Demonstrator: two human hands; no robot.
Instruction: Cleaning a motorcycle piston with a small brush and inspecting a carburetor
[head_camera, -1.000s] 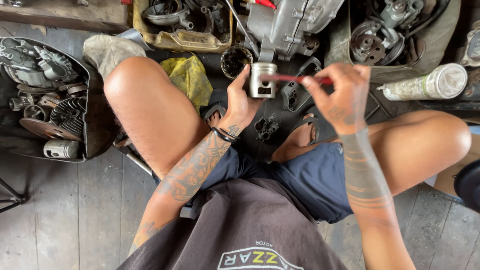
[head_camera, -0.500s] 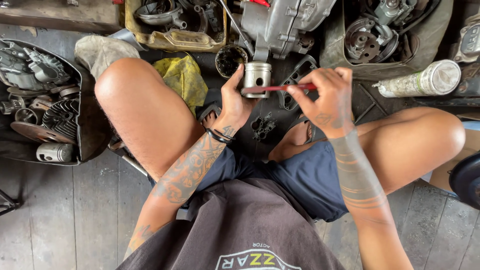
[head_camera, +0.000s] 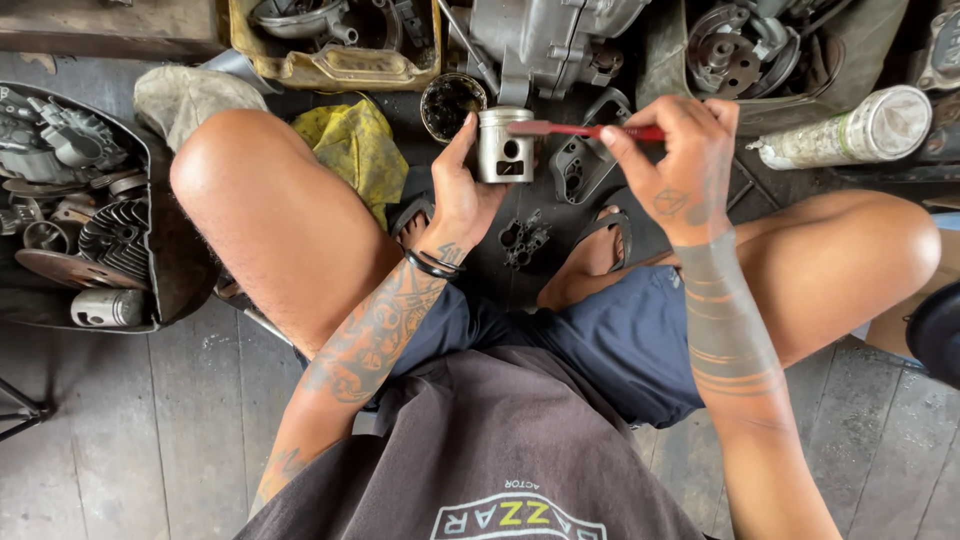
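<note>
Grey cylindrical metal piston (head_camera: 505, 145) (upright, above the person's lap) sits gripped in the left hand (head_camera: 458, 195), while the right hand (head_camera: 680, 165) pinches a red-handled toothbrush (head_camera: 585, 130) against its top.

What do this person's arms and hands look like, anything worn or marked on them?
Both arms are bare, with no sleeves or gloves. The left forearm carries dense patterned tattoos, and a black band circles that wrist. The right forearm is tattooed with stacked rings, and the right hand has a small outlined design on its back.
</note>
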